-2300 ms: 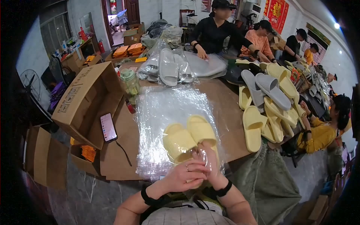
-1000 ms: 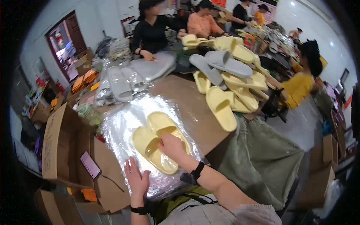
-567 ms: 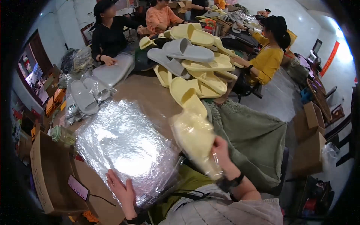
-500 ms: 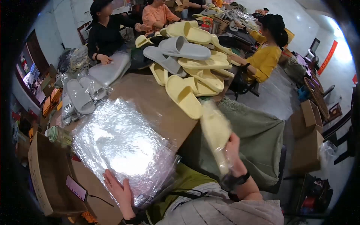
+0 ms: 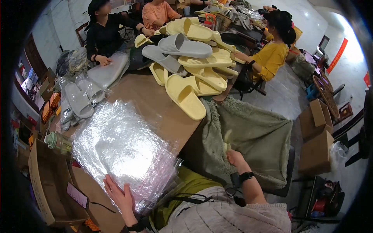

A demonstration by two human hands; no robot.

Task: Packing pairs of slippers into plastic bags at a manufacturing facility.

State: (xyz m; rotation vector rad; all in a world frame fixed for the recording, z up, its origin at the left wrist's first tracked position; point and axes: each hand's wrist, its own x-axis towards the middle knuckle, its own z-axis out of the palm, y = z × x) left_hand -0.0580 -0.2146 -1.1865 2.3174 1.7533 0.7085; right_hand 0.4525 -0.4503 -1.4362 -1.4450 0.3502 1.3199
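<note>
My left hand (image 5: 119, 193) lies with fingers stretched out on the lower edge of a stack of clear plastic bags (image 5: 120, 132). Over the mouth of a green cloth sack (image 5: 260, 132), right of the table, my right hand (image 5: 237, 159) is closed on a pale yellow slipper (image 5: 228, 139). Only a narrow part of that slipper shows; the rest is hidden by the sack's frayed rim and my fingers. Beyond the bags, yellow slippers (image 5: 185, 97) are heaped with grey slippers (image 5: 184, 46) on top.
Bagged grey slippers (image 5: 77, 100) lie on the table's left, near a green-lidded jar (image 5: 57, 141). A phone (image 5: 77, 195) rests by an open carton (image 5: 50, 182). People sit around the far side, one in yellow (image 5: 274, 58). Cardboard boxes (image 5: 316, 143) stand at right.
My right hand has lowered the wrapped yellow slipper from beside the table into the sack, whose mouth now gapes wider. My left hand stays on the bags. The whole view has shifted slightly.
</note>
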